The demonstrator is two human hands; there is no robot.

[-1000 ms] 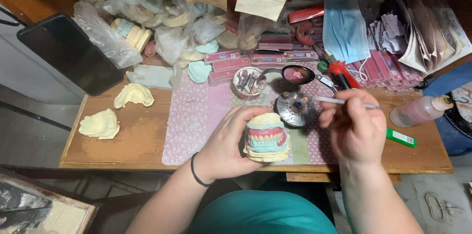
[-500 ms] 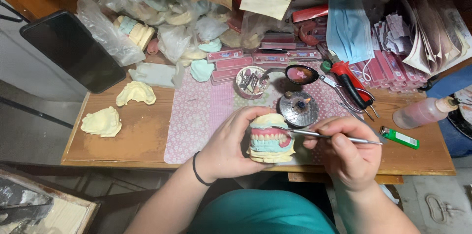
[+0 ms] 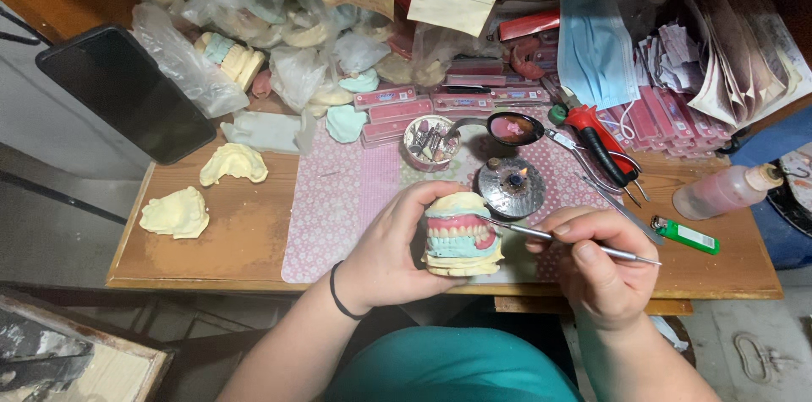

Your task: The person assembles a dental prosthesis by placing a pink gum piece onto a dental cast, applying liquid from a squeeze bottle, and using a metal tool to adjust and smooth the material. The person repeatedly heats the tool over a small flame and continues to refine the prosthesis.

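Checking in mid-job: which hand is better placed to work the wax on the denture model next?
Right. The right hand holds the metal tool with its tip at the denture model; the left hand grips the model.

We hold a denture model (image 3: pixel 459 243) at the counter's (image 3: pixel 237 241) front edge, a burner (image 3: pixel 511 187) just behind it. Two plaster casts (image 3: pixel 203 191) lie left; a lighter (image 3: pixel 685 235) and bottle (image 3: pixel 726 190) lie right.

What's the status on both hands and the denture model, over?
Left hand grips denture model. Right hand holds metal wax tool, tip at the teeth. Small burner close behind, nothing between.
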